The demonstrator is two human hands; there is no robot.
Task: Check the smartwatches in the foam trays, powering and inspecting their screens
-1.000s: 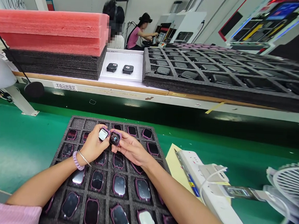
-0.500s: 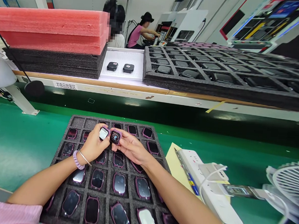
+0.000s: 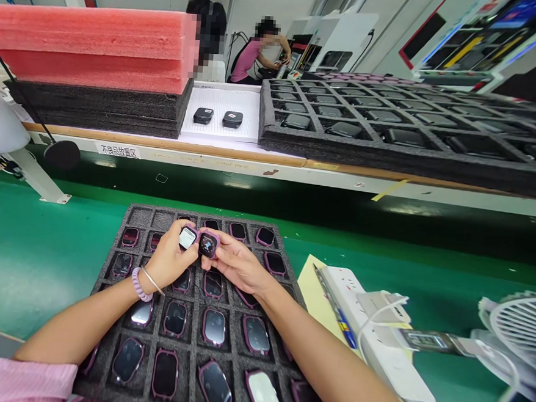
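Observation:
Above the far part of a dark foam tray (image 3: 190, 356), my left hand (image 3: 168, 260) is closed around a purple-framed smartwatch (image 3: 187, 237) with a bright white screen. Right beside it, my right hand (image 3: 240, 264) pinches a second purple smartwatch (image 3: 208, 244), whose lit dark screen shows a watch face. Both screens are turned up toward me, the watches' edges close together. Under my hands, the tray's square compartments hold several more purple-framed watches (image 3: 214, 327), mostly with dark screens. My forearms hide some compartments.
A white power strip (image 3: 378, 337) with a plugged-in charger, a pen (image 3: 347, 330) and a small fan (image 3: 522, 341) stand at right. On the shelf are pink foam blocks (image 3: 95, 45), two black watch bodies (image 3: 203, 115) and a loaded black tray (image 3: 390, 154). Two people sit beyond.
Both hands keep the same grips, and the watches stay side by side. The view has shifted very slightly. In the background, a person's arm has moved.

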